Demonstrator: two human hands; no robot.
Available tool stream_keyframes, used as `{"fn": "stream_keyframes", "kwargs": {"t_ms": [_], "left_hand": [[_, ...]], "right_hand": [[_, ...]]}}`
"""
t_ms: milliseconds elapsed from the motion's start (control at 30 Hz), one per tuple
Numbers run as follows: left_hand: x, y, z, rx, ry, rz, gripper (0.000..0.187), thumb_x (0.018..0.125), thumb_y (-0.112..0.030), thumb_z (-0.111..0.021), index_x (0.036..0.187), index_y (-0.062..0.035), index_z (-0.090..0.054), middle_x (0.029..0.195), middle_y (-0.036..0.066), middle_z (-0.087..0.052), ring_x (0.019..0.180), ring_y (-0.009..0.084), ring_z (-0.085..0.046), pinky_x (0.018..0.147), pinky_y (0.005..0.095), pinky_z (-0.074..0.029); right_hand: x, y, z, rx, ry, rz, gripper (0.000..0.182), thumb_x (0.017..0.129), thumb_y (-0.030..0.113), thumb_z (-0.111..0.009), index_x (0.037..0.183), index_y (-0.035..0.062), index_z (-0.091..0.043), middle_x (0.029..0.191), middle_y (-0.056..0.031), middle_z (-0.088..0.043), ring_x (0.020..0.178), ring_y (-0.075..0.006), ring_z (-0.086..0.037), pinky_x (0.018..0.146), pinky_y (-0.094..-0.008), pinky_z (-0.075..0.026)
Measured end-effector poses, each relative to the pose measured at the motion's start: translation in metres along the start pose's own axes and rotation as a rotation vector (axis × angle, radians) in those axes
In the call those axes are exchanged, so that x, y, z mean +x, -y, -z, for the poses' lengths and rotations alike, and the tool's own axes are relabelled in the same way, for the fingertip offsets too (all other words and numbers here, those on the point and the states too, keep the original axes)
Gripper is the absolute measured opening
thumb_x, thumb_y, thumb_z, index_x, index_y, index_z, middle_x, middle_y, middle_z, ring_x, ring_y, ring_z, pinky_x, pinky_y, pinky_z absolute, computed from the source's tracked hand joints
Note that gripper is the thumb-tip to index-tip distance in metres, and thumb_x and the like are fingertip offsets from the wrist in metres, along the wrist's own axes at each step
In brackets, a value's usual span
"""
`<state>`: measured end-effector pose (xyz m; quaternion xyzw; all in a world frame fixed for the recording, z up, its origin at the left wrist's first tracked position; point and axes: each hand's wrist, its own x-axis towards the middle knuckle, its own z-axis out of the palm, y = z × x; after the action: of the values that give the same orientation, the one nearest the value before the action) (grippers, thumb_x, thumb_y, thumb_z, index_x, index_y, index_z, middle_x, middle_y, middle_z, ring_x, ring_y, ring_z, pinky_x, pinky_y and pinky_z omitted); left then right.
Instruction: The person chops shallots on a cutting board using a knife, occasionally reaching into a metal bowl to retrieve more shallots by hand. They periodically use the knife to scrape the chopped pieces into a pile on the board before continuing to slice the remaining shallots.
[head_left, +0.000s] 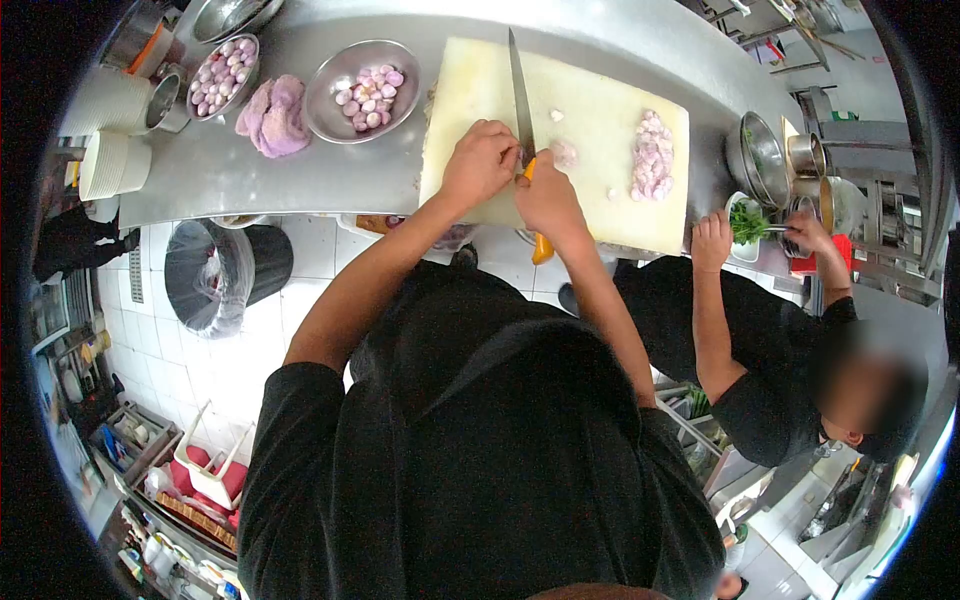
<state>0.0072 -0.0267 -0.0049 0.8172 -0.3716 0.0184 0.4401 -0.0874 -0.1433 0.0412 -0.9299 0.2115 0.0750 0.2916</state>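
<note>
My right hand [552, 203] is wrapped round the yellow handle of a long kitchen knife [520, 95], whose blade points away from me over the white cutting board [475, 75]. Just left of the blade, my left hand [482, 163] has its fingers curled down on the board. They pinch what looks like a shallot, mostly hidden under the fingertips. To the right of the knife lies a small heap of chopped shallot [564, 153]. A longer pile of cut shallots [652, 157] sits near the board's right side.
Left of the board stand a steel bowl [322, 95] of peeled shallots, a pinkish cloth [275, 118] and another bowl of shallots [222, 76]. At right, a co-worker's hands [712, 240] handle green herbs [746, 222] near steel bowls. A lined bin [268, 265] stands below the counter.
</note>
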Motion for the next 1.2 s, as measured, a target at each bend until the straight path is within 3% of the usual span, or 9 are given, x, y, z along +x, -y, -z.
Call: {"fn": "stream_keyframes", "kwargs": {"t_ms": [133, 433, 533, 633, 833, 933, 1033, 1100, 1200], "left_hand": [[-0.003, -0.001, 0.0, 0.01, 0.034, -0.002, 0.008, 0.083, -0.007, -0.068, 0.089, -0.0022, -0.071, 0.096, 0.011, -0.067, 0.097, 0.0329, -0.061, 0.088, 0.0414, -0.051], [-0.002, -0.002, 0.0, -0.029, -0.028, 0.002, 0.007, 0.083, -0.007, -0.067, 0.084, -0.0019, -0.072, 0.093, 0.011, -0.066, 0.095, 0.0322, -0.061, 0.087, 0.041, -0.051], [-0.002, 0.0, -0.001, -0.043, -0.045, -0.019, 0.009, 0.083, -0.009, -0.068, 0.087, -0.0027, -0.073, 0.094, 0.012, -0.066, 0.096, 0.0323, -0.061, 0.088, 0.0408, -0.051], [-0.004, 0.0, -0.002, -0.078, -0.046, 0.021, 0.011, 0.082, -0.01, -0.07, 0.09, -0.0037, -0.074, 0.096, 0.011, -0.067, 0.1, 0.0322, -0.061, 0.09, 0.0401, -0.051], [-0.001, 0.004, 0.014, -0.335, -0.162, 0.194, 0.015, 0.087, -0.01, -0.071, 0.1, -0.0022, -0.075, 0.101, 0.009, -0.069, 0.085, 0.0172, -0.067, 0.068, 0.0282, -0.054], [-0.004, -0.013, 0.041, -0.323, -0.185, 0.295, 0.014, 0.088, -0.011, -0.073, 0.098, -0.002, -0.075, 0.096, 0.009, -0.07, 0.082, 0.0152, -0.066, 0.07, 0.027, -0.052], [-0.005, -0.073, 0.1, -0.378, -0.073, 0.26, 0.011, 0.086, -0.01, -0.074, 0.095, -0.0022, -0.075, 0.092, 0.008, -0.07, 0.081, 0.015, -0.065, 0.071, 0.0268, -0.051], [-0.004, -0.141, 0.159, -0.392, 0.168, -0.002, 0.01, 0.083, -0.01, -0.076, 0.089, -0.0027, -0.072, 0.093, 0.009, -0.07, 0.082, 0.0216, -0.066, 0.071, 0.0322, -0.052], [-0.006, -0.212, 0.211, -0.24, 0.397, -0.536, 0.012, 0.079, -0.011, -0.076, 0.086, -0.0045, -0.069, 0.088, 0.009, -0.067, 0.08, 0.0262, -0.065, 0.071, 0.0362, -0.052]], "right_hand": [[-0.017, 0.028, 0.041, 0.118, 0.168, -0.126, 0.03, 0.096, 0.015, -0.055, 0.111, -0.0085, -0.044, 0.085, -0.0285, -0.068, 0.06, -0.0361, -0.07, 0.054, -0.0451, -0.056], [-0.02, 0.035, 0.049, 0.121, 0.178, -0.147, 0.033, 0.096, 0.015, -0.056, 0.115, -0.0096, -0.044, 0.092, -0.0328, -0.066, 0.064, -0.0395, -0.071, 0.053, -0.0447, -0.059], [-0.016, 0.016, 0.037, 0.053, 0.093, -0.061, 0.035, 0.093, 0.015, -0.055, 0.116, -0.0103, -0.046, 0.081, -0.0325, -0.067, 0.067, -0.0431, -0.071, 0.073, -0.0508, -0.057], [-0.015, 0.008, 0.042, -0.009, 0.11, -0.049, 0.037, 0.093, 0.017, -0.056, 0.117, -0.0093, -0.046, 0.085, -0.0344, -0.067, 0.071, -0.0451, -0.071, 0.076, -0.0519, -0.056], [-0.03, 0.043, 0.052, 0.325, 0.21, -0.255, 0.04, 0.095, 0.024, -0.059, 0.116, -0.0068, -0.044, 0.089, -0.0354, -0.067, 0.089, -0.0522, -0.067, 0.084, -0.0575, -0.052], [-0.025, 0.022, 0.014, 0.245, 0.059, -0.101, 0.034, 0.096, 0.02, -0.06, 0.113, -0.0047, -0.045, 0.081, -0.0233, -0.066, 0.054, -0.0302, -0.067, 0.05, -0.0399, -0.054], [-0.029, 0.027, 0.013, 0.278, 0.112, -0.142, 0.042, 0.094, 0.024, -0.06, 0.119, -0.0051, -0.043, 0.09, -0.036, -0.067, 0.088, -0.0547, -0.066, 0.082, -0.058, -0.051], [-0.027, 0.004, -0.005, 0.303, 0.061, 0.025, 0.042, 0.094, 0.024, -0.06, 0.119, -0.005, -0.043, 0.091, -0.0366, -0.066, 0.088, -0.0549, -0.066, 0.082, -0.058, -0.052], [-0.024, 0.011, 0.0, 0.248, 0.07, -0.038, 0.042, 0.093, 0.024, -0.06, 0.118, -0.0051, -0.043, 0.091, -0.0372, -0.066, 0.088, -0.0546, -0.066, 0.082, -0.0579, -0.052]]}}
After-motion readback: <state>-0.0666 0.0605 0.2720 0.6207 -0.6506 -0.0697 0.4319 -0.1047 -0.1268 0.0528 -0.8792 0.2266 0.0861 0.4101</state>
